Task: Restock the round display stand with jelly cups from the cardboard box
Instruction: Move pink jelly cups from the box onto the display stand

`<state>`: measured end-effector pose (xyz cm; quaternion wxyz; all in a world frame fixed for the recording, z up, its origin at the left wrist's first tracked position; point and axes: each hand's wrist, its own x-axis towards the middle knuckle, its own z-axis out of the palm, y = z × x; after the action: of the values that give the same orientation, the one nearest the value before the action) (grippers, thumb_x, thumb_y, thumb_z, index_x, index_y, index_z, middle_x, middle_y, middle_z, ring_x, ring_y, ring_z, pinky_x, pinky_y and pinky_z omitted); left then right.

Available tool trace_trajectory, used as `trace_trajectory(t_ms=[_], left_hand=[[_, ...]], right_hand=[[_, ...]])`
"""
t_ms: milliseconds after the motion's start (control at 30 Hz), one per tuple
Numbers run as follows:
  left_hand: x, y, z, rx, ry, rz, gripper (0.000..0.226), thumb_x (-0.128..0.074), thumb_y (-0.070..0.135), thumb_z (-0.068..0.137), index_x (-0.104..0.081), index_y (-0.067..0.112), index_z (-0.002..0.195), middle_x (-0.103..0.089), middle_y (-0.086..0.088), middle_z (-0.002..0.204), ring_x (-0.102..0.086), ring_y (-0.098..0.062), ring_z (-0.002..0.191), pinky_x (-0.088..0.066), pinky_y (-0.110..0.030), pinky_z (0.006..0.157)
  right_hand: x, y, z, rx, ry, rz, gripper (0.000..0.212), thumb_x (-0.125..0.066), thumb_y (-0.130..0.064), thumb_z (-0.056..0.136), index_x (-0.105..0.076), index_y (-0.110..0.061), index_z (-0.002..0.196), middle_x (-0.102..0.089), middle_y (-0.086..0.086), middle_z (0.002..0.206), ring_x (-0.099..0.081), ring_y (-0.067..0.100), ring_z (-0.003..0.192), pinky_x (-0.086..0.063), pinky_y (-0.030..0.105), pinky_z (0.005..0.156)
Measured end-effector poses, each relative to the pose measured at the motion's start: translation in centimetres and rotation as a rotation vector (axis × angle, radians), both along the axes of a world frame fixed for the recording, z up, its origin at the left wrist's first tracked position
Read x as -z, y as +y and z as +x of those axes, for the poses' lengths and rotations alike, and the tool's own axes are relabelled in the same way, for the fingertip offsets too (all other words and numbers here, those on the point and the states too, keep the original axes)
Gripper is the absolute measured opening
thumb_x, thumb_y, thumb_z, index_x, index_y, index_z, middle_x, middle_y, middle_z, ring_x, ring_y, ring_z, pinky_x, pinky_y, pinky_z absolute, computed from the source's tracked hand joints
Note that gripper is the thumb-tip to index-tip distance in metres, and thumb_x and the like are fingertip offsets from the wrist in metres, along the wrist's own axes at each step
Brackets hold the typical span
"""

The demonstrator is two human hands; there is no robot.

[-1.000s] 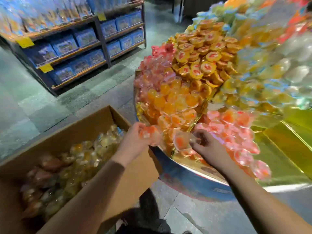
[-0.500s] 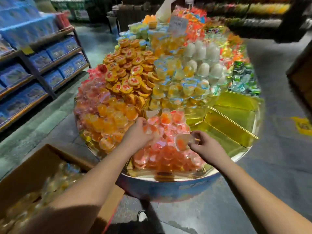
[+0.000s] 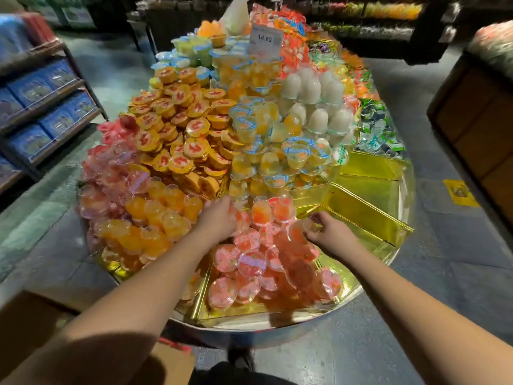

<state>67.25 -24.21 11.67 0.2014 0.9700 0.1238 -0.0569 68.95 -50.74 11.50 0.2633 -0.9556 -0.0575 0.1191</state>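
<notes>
While the left hand (image 3: 219, 218) and right hand (image 3: 330, 234) each pinched a pink jelly cup (image 3: 298, 232) over the round display stand's (image 3: 277, 325) half-filled near-edge compartment, gold sections at its right edge stayed bare; the cardboard box (image 3: 33, 323) waited left

A shop: price sign (image 3: 265, 38) reading 14.90 atop a heaped round display stand (image 3: 305, 320), shelves (image 3: 47, 107) of blue boxed goods alongside.
</notes>
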Motion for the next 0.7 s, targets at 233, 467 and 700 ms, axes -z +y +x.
trace_trajectory(t_ms=[233,467,700], left_hand=[[2.0,1.4,3.9,0.093,0.061,0.063,0.031,-0.054,0.017,0.089,-0.047,0.013,0.119,-0.055,-0.008,0.121,-0.044,-0.030,0.119,-0.042,-0.044,0.098],[3.8,1.8,5.8,0.152,0.100,0.078,0.037,-0.053,0.019,0.091,-0.045,0.016,0.128,-0.052,-0.005,0.132,-0.039,-0.030,0.125,-0.034,-0.043,0.103],[4.6,1.7,6.7,0.172,0.121,0.054,0.038,-0.057,0.024,0.091,-0.046,0.016,0.127,-0.053,-0.005,0.130,-0.039,-0.029,0.125,-0.036,-0.041,0.101]], right_hand=[[2.3,2.4,3.6,0.002,0.035,-0.122,0.050,-0.063,-0.035,0.088,-0.052,-0.018,0.134,-0.064,0.005,0.129,-0.062,0.028,0.112,-0.050,0.033,0.083],[3.9,3.2,5.1,-0.001,0.068,-0.234,0.054,-0.062,-0.039,0.089,-0.048,-0.020,0.136,-0.063,0.007,0.130,-0.062,0.029,0.113,-0.053,0.036,0.086],[4.8,3.0,5.6,0.027,0.071,-0.221,0.052,-0.063,-0.039,0.090,-0.049,-0.019,0.136,-0.064,0.007,0.129,-0.062,0.027,0.111,-0.051,0.033,0.081]])
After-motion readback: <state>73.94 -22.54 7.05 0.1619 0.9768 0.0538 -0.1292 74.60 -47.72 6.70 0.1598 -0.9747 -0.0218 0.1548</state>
